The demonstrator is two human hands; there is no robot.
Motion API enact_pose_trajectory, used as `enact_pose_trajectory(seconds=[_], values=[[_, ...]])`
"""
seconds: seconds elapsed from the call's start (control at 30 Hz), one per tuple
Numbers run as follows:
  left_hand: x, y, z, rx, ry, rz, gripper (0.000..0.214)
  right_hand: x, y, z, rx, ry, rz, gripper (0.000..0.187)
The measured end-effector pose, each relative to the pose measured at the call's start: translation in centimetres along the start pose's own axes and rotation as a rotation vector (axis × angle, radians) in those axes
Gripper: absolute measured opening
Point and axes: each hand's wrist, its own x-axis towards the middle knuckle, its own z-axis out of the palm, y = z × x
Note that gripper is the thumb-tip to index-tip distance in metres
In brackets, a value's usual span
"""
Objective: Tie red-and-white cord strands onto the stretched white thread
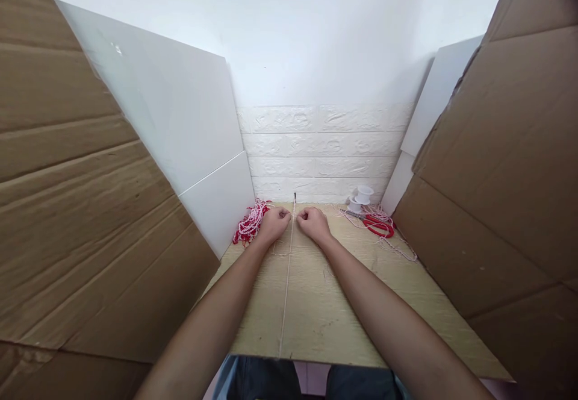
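A thin pale cord [287, 279] runs taut along the middle of the wooden board [316, 315], from a small pin at the far end [295, 196] to the near edge. My left hand [273, 222] and my right hand [312, 222] rest on the board on either side of the cord near its far end. Both have their fingers curled in, pinched close to the cord. What the fingertips hold is too small to make out.
A heap of red and white string [250, 224] lies at the far left. Red scissors [378, 226], white spools [361, 198] and loose string lie at the far right. Cardboard sheets [81, 219] and white panels [180, 135] wall in both sides.
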Motion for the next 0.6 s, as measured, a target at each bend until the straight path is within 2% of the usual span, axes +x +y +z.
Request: enact_pose_trajectory(seconds=[0.2, 0.43, 0.6], values=[[0.11, -0.28, -0.09, 0.085, 0.07, -0.017, 0.018, -0.15, -0.2, -0.13, 0.012, 0.012, 0.036, 0.013], [0.03, -0.16, 0.07, -0.006, 0.073, -0.041, 0.024, 0.03, -0.37, -0.3, 0.032, -0.009, 0.045, 0.016], [-0.04, -0.09, 0.17, 0.031, 0.035, 0.048, 0.025, 0.12, -0.23, -0.43, 0.072, -0.071, 0.032, 0.017]])
